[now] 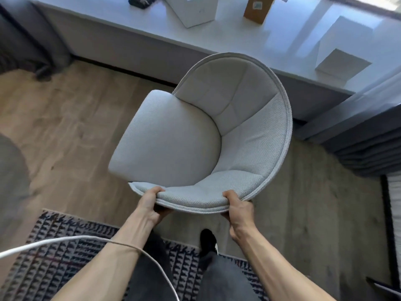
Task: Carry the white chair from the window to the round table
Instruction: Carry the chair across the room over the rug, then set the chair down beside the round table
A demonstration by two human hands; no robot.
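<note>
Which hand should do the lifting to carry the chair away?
Neither alone. The left hand and right hand both grip the near rim of the chair, spaced apart, so lifting with both looks steadiest.

The white chair [195,135] was upholstered in pale grey-white fabric with a fine woven texture, its backrest marked by stitched seam lines and edged with matching piping. The floor [65,127] showed light brown wood-grain planks. The rug [54,257] carried a dense black-and-white houndstooth-like weave crossed by faint reddish lines. A white cable [43,243] lay across the left forearm. The trousers [219,279] were dark grey and the shoe [207,240] black. The window ledge [217,38] was white, bearing white boxes [341,61] and one tan cardboard box [258,9]. The curtain [368,144] was dark grey.
</note>
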